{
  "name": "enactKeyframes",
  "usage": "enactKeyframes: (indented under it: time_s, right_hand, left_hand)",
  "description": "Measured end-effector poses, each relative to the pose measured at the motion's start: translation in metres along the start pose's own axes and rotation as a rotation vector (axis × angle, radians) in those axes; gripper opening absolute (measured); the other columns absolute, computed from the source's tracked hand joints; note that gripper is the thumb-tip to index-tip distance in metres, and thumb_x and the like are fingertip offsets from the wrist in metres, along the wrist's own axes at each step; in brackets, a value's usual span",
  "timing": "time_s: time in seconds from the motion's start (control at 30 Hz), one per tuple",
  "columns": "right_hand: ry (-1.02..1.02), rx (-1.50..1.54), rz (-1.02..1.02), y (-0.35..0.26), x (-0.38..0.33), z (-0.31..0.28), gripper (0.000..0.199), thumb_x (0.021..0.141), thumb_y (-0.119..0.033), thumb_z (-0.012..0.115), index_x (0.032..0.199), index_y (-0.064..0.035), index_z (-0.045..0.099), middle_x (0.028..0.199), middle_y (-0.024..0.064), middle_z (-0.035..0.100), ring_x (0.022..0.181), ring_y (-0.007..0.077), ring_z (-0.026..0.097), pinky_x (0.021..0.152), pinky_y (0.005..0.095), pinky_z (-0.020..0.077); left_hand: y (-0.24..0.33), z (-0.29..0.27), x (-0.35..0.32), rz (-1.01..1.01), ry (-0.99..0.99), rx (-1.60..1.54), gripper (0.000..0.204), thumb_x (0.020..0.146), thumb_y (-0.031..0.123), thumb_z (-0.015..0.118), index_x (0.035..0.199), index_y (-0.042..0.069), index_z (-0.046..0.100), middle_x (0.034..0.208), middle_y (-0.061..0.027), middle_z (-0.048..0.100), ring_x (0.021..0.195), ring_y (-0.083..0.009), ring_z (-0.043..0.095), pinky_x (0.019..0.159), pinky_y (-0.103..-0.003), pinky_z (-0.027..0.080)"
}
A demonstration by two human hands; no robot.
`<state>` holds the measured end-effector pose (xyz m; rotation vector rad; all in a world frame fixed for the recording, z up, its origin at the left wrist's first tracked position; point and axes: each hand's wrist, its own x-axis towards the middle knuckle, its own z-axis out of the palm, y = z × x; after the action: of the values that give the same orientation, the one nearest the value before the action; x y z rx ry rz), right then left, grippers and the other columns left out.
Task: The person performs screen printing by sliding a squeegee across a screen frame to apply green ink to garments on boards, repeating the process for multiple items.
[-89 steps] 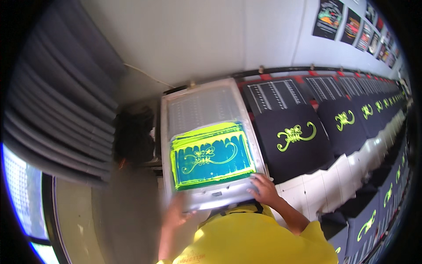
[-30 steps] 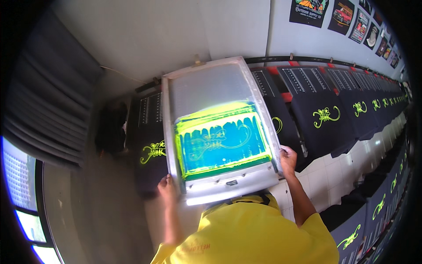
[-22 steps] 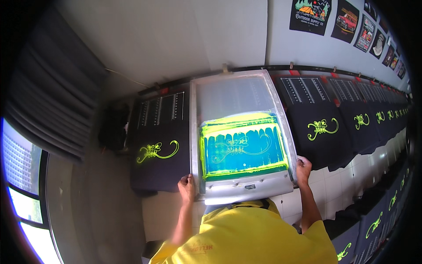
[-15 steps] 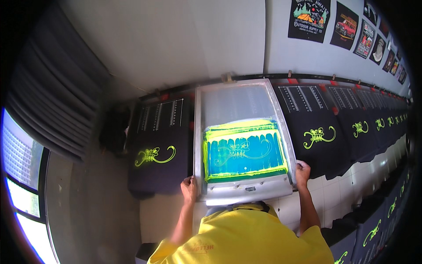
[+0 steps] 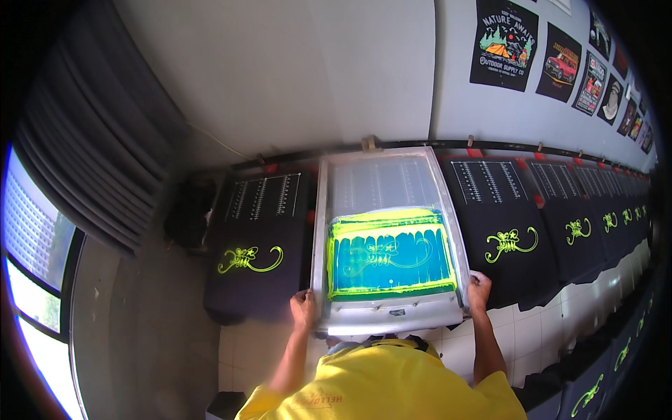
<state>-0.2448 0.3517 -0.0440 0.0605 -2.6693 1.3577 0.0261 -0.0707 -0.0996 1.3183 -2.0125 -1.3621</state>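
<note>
A screen-printing frame [image 5: 455,238] lies in front of me, over the row of dark printing boards. Its mesh carries a blue-green stencil [image 5: 413,280] with a curling line design, edged with bright neon-yellow ink [image 5: 388,218]. Closed round the frame's left side near its front corner is my left hand [image 5: 302,308]. My right hand [image 5: 479,290] grips the opposite side, slightly farther forward. White ruled marks show faintly through the upper mesh. Whatever lies under the stencil is hidden.
Dark cloth pieces with neon-yellow designs lie on boards to the left [image 5: 248,280] and right [image 5: 507,269]. A black rail [image 5: 490,145] with clips runs along the wall behind. More printed pieces [image 5: 591,392] lie at the lower right. A grey curtain [image 5: 91,133] hangs at left.
The view has tilted up, so everything sits lower in the picture. White marks show more clearly through the upper mesh. Both hands keep their hold on the frame.
</note>
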Motion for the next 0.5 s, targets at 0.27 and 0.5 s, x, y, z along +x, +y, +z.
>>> enactKeyframes:
  time_s: [0.27,0.5]
  right_hand:
    - [-0.058,0.006,0.078,0.006,-0.004,-0.002,0.02,0.084,0.0,0.059,0.1,0.0073,0.07,0.085,0.0131,0.071,0.078,0.0171,0.067,0.074,0.0298,0.0516]
    - [-0.036,0.043,0.033,0.0,-0.005,0.0,0.019,0.081,0.002,0.059,0.095,0.0063,0.07,0.08,0.0102,0.07,0.074,0.0139,0.065,0.07,0.0281,0.0506]
  left_hand:
    - [0.034,-0.014,-0.01,-0.043,-0.054,0.043,0.034,0.09,0.024,0.058,0.095,-0.008,0.069,0.071,-0.0208,0.065,0.067,-0.0248,0.063,0.066,-0.039,0.049]
    - [0.013,-0.016,-0.011,-0.047,-0.047,0.01,0.033,0.09,0.025,0.06,0.096,-0.006,0.07,0.066,-0.0172,0.064,0.062,-0.0225,0.061,0.063,-0.039,0.048]
